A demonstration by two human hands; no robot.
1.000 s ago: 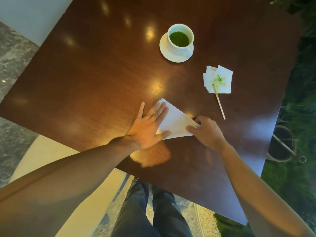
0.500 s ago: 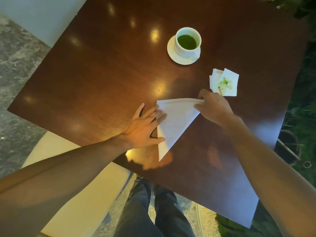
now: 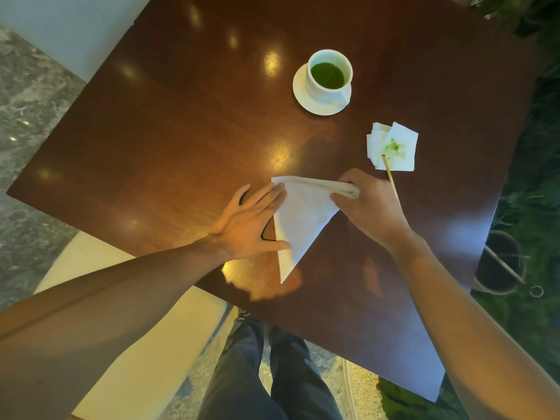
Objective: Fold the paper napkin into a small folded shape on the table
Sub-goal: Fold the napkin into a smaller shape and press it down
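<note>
Two hands on the napkin (image 3: 303, 213), a white triangle lying near the table (image 3: 151, 131) front edge, point toward the person. Left hand (image 3: 251, 222) flat, fingers straight, spread, pressing its left edge. Right hand (image 3: 366, 207) pinches the right corner, fingers curled. Cup (image 3: 329, 74) of green liquid sits well apart.

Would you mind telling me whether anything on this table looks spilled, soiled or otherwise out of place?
Yes: the crumpled napkin right of the saucer carries a green stain, with a wooden stick resting on it. No liquid shows on the table itself.
</note>
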